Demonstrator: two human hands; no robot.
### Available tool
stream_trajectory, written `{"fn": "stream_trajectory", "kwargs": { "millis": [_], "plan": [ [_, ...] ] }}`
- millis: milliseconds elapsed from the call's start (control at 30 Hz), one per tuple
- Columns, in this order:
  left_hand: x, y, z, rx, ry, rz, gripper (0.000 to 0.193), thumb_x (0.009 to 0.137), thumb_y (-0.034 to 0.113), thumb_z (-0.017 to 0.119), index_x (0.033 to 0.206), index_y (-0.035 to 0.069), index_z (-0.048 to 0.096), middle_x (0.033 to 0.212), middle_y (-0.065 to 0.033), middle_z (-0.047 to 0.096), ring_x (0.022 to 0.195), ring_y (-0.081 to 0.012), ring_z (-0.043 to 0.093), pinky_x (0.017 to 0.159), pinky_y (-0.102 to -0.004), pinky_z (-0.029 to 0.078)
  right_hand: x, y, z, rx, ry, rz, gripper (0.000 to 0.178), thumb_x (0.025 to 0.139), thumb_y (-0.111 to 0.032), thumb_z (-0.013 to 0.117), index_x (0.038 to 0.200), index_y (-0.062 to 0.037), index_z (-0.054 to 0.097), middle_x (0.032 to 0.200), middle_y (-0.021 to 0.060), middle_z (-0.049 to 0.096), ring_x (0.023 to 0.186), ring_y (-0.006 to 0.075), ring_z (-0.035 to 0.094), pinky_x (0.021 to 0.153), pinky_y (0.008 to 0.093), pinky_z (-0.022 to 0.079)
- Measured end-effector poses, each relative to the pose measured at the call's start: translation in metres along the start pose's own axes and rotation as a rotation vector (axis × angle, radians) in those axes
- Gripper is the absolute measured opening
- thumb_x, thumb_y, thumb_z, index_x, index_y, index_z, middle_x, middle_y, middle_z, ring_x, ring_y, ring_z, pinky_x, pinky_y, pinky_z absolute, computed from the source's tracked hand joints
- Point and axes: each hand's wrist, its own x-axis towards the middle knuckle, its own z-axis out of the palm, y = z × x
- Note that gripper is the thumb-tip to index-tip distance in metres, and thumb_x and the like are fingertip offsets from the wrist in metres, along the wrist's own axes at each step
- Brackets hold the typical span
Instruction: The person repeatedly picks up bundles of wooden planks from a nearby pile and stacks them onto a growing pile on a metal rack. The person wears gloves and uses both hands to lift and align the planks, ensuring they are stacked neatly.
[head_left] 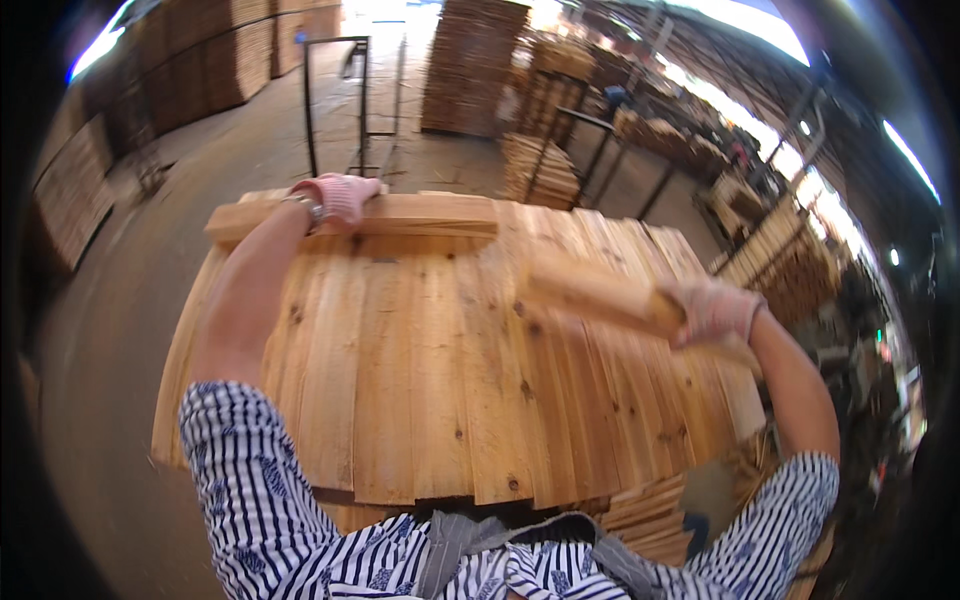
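My left hand (338,203), in a pink knit glove with a metal-banded watch at the wrist, grips a thick wooden beam (430,215) from above. The beam lies crosswise along the far left edge of a layer of boards (420,350). These pale, knotty boards sit side by side, their ends pointing toward me. At the right, my right hand (712,312), gloved too, is closed around a second wooden beam (590,290). That beam is smeared by motion and tilted across the right side of the boards; whether it touches them I cannot tell.
Beyond the boards stands a black metal frame (365,105), with a tall wood stack (470,65) behind it. Another dark frame (600,150) and a smaller plank pile (540,172) are at the far right. More thin slats (650,520) lie below the near right edge.
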Motion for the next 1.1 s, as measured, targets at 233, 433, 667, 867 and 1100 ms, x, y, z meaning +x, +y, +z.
{"fn": "stream_trajectory", "kwargs": {
  "millis": [233, 433, 667, 867, 1100],
  "plan": [
    [-0.004, 0.039, -0.024, 0.07, -0.107, -0.116, 0.067, 0.07, 0.006, 0.066, 0.134, 0.012, 0.05, 0.12, -0.0204, 0.065, 0.116, -0.0358, 0.062, 0.096, -0.042, 0.05, 0.083, 0.048, 0.005, 0.036, -0.072, 0.033, 0.091, 0.058, -0.028, 0.085, 0.139, -0.0068, 0.049, 0.119, 0.0183, 0.066, 0.109, 0.0317, 0.064, 0.092, 0.0385, 0.051],
    [-0.006, 0.042, -0.027, 0.077, -0.093, -0.068, 0.064, 0.07, 0.007, 0.066, 0.133, 0.01, 0.051, 0.116, -0.02, 0.066, 0.114, -0.0354, 0.063, 0.092, -0.0409, 0.052, 0.144, 0.049, -0.008, -0.039, 0.024, -0.013, 0.091, 0.054, -0.022, 0.089, 0.136, -0.0127, 0.052, 0.118, 0.0148, 0.068, 0.105, 0.0304, 0.066, 0.087, 0.0404, 0.054],
    [-0.013, 0.039, -0.03, 0.01, -0.15, -0.137, 0.069, 0.071, 0.009, 0.068, 0.136, 0.007, 0.049, 0.12, -0.0215, 0.065, 0.114, -0.0359, 0.063, 0.093, -0.0418, 0.052, 0.186, 0.039, -0.02, -0.079, -0.101, 0.014, 0.097, 0.054, -0.02, 0.091, 0.14, -0.0139, 0.046, 0.121, 0.0172, 0.066, 0.11, 0.032, 0.065, 0.089, 0.0428, 0.054],
    [0.003, 0.048, -0.026, 0.109, -0.184, -0.165, 0.074, 0.065, 0.01, 0.074, 0.134, 0.002, 0.048, 0.121, -0.0207, 0.066, 0.111, -0.0349, 0.066, 0.085, -0.0447, 0.055, 0.157, 0.018, -0.018, -0.191, 0.017, 0.107, 0.078, 0.073, -0.015, 0.077, 0.143, -0.0095, 0.042, 0.132, 0.0172, 0.058, 0.121, 0.0336, 0.058, 0.098, 0.043, 0.049],
    [0.01, 0.061, 0.0, 0.1, -0.082, -0.257, 0.067, 0.068, 0.015, 0.072, 0.132, 0.01, 0.052, 0.134, -0.016, 0.057, 0.126, -0.0329, 0.055, 0.101, -0.0537, 0.042, 0.035, -0.049, 0.032, -0.042, 0.746, -0.233, 0.074, 0.083, -0.029, 0.07, 0.145, -0.0056, 0.038, 0.136, 0.0193, 0.052, 0.117, 0.0349, 0.058, 0.102, 0.0419, 0.047]
  ]
}}
